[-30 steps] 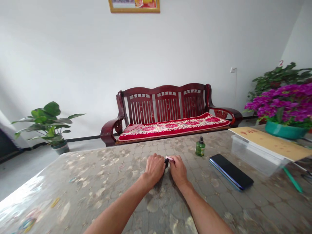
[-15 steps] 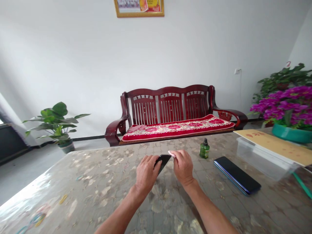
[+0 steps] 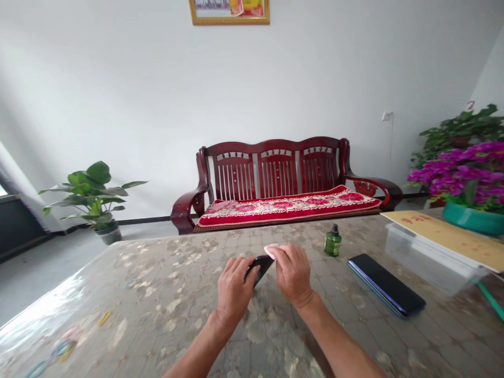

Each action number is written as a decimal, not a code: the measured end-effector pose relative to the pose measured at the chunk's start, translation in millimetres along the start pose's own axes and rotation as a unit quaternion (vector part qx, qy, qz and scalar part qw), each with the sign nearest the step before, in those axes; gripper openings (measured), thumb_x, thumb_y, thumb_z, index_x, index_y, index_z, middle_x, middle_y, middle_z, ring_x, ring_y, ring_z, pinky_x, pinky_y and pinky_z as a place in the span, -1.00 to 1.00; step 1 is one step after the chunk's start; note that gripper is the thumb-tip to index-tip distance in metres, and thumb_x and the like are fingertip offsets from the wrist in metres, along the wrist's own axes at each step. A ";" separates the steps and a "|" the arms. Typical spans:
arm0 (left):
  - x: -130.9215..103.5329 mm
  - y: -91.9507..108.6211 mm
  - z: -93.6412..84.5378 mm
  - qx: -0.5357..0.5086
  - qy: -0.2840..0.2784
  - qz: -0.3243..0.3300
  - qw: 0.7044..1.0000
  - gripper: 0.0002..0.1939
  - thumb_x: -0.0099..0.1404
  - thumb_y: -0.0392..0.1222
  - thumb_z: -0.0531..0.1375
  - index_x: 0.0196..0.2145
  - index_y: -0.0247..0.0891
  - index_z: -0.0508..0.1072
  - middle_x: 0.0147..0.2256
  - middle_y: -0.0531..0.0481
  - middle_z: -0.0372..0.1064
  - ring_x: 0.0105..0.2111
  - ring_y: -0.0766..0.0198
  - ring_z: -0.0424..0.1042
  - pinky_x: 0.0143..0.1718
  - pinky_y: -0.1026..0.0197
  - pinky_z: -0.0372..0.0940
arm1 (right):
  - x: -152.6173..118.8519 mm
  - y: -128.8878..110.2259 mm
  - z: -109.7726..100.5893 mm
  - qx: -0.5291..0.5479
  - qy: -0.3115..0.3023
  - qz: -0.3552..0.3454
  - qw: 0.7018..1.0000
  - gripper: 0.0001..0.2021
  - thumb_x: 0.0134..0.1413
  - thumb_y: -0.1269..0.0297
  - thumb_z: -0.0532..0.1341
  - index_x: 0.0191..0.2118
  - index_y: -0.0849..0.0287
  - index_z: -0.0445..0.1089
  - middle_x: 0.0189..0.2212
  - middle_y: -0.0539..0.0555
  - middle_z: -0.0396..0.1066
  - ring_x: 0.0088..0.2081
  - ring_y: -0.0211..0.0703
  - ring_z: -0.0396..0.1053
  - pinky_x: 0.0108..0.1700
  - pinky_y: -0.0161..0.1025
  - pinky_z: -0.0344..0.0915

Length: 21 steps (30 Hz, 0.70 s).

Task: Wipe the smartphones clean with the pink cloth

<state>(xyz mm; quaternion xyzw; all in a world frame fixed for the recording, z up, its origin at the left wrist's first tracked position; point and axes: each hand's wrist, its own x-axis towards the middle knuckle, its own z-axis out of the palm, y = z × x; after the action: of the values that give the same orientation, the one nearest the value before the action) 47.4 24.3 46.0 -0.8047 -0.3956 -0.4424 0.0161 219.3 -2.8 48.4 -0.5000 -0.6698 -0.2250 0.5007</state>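
Observation:
A black smartphone (image 3: 263,266) is tilted above the table, and my left hand (image 3: 235,286) grips it by its left side. My right hand (image 3: 292,273) is closed on a small pale pink cloth (image 3: 271,251), which touches the phone's upper right corner. Part of the phone is covered by my left fingers. To the right of my right hand stands a small green bottle (image 3: 333,242) with a black cap. Beyond it, a second dark smartphone (image 3: 386,285) with a blue edge lies flat on the table.
The patterned table cover (image 3: 177,294) spreads around my hands. Coloured rubber bands (image 3: 63,350) lie at the left. At the right are a clear plastic box (image 3: 421,262), a tan folder (image 3: 444,236) and purple flowers (image 3: 468,173) in a teal pot. A wooden bench (image 3: 275,173) stands behind.
The pink cloth in my right hand has moved left onto the phone's corner, and more of it shows. The phone is tilted a little differently. The whole view has shifted slightly.

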 end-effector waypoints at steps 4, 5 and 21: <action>-0.5 -0.2 0.8 0.000 0.024 -0.005 1.000 -0.81 0.41 -0.14 0.08 -0.21 -0.20 0.48 -0.35 -0.03 0.47 -0.30 0.14 0.41 -0.28 0.18 0.27 | -1.8 0.7 2.0 -0.006 -0.003 0.008 1.000 -0.68 0.30 0.43 0.00 -0.03 0.06 0.46 -0.23 0.10 0.45 -0.18 -0.14 0.32 -0.10 -0.18 0.17; -0.9 -0.2 1.8 -0.004 0.026 -0.007 1.000 -0.81 0.41 -0.15 0.08 -0.21 -0.20 0.48 -0.36 -0.03 0.47 -0.30 0.14 0.41 -0.28 0.18 0.27 | -1.7 -2.3 1.8 -0.003 -0.001 0.002 1.000 -0.68 0.31 0.43 0.00 -0.02 0.07 0.45 -0.23 0.09 0.45 -0.19 -0.15 0.32 -0.11 -0.18 0.17; -7.9 -6.1 17.6 -0.050 0.078 -0.059 0.994 -0.83 0.38 -0.13 0.11 -0.23 -0.20 0.48 -0.38 -0.01 0.47 -0.32 0.15 0.42 -0.28 0.18 0.30 | 0.4 -5.5 1.0 -0.025 0.029 -0.050 0.998 -0.71 0.29 0.45 0.06 0.01 0.11 0.44 -0.25 0.09 0.45 -0.22 -0.16 0.33 -0.15 -0.19 0.19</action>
<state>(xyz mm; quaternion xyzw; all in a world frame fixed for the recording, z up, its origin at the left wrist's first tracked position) 53.5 30.1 27.6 -0.7428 -0.4176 -0.5229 -0.0198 213.9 -4.0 49.4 -0.4717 -0.6732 -0.2809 0.4954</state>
